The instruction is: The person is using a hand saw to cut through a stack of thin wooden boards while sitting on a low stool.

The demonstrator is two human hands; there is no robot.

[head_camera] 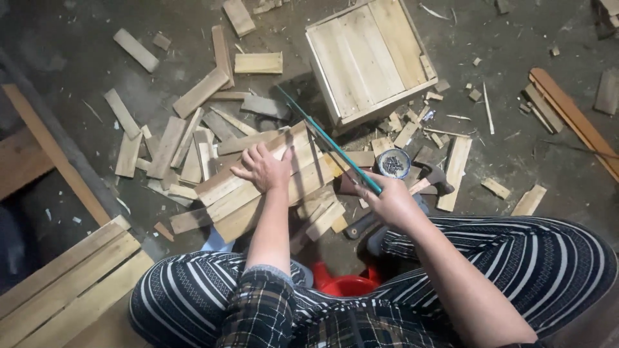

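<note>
The left hand (263, 169) presses flat, fingers spread, on stacked wooden slats (258, 187) to steady them on the floor. The right hand (387, 201), at four o'clock from it, grips a green-bladed handsaw (329, 143) whose blade crosses the slats' edge.

Teal-bladed handsaw (329, 143) angled across pale wooden plank stack (258, 183), blade resting on upper plank edge.

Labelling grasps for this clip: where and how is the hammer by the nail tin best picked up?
Grip the hammer by its wooden handle, coming from above on the near side. The dark head lies away toward the plank scraps, beside the nail tin, while the handle slants back toward the right hand, which holds the saw. Part of the handle is hidden.
</note>
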